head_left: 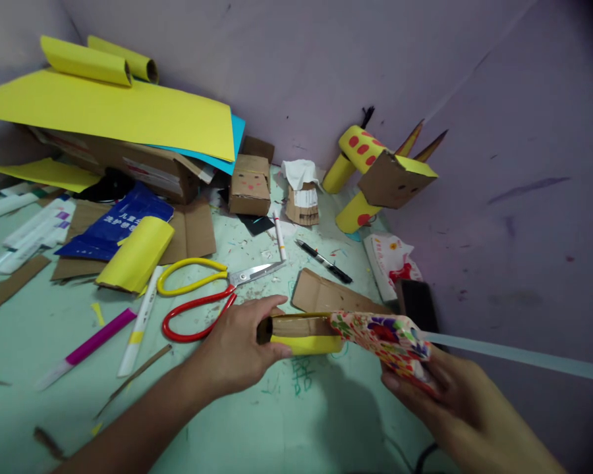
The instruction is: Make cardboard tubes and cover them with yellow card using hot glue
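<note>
In the middle foreground my left hand (237, 349) is closed around one end of a cardboard tube (309, 345) covered in yellow paper. The tube lies sideways, and its brown inside shows through an opening along it. From the right, my right hand (454, 401) grips a flower-patterned hot glue gun (385, 336). A long translucent glue stick (518, 355) sticks out of its back end. The gun's front meets the tube's right end in view; its nozzle is hidden, so I cannot tell whether they touch.
Scissors (232, 280) lie open beyond my left hand, near a black pen (323, 261) and a cardboard piece (331, 293). A yellow giraffe figure (375, 171) stands at the back right. Yellow sheets (128, 115) top a box at the left. A purple utility knife (86, 349) lies left.
</note>
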A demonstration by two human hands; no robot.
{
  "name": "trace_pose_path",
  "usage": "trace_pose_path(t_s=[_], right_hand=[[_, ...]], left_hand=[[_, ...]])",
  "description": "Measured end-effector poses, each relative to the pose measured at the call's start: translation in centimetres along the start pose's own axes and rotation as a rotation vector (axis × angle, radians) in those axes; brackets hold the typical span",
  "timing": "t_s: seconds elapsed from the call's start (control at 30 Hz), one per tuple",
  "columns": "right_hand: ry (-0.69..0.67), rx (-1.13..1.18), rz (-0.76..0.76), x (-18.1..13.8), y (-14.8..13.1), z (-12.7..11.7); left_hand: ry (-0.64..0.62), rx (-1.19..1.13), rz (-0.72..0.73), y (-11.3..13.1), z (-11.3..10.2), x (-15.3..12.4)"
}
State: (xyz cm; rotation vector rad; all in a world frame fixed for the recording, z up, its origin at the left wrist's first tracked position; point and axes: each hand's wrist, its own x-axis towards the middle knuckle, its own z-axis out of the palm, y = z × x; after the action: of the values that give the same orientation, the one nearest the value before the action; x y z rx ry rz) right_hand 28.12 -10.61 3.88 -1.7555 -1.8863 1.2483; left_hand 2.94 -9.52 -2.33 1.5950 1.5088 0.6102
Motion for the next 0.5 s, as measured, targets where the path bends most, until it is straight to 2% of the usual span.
trace_pose_path(t_s=[0.5], right_hand=[[0.049,-0.032,0.005,0.15,0.96,-1.12]], left_hand=[[0.004,-0.015,-0.007,0.03,0.03,0.07]])
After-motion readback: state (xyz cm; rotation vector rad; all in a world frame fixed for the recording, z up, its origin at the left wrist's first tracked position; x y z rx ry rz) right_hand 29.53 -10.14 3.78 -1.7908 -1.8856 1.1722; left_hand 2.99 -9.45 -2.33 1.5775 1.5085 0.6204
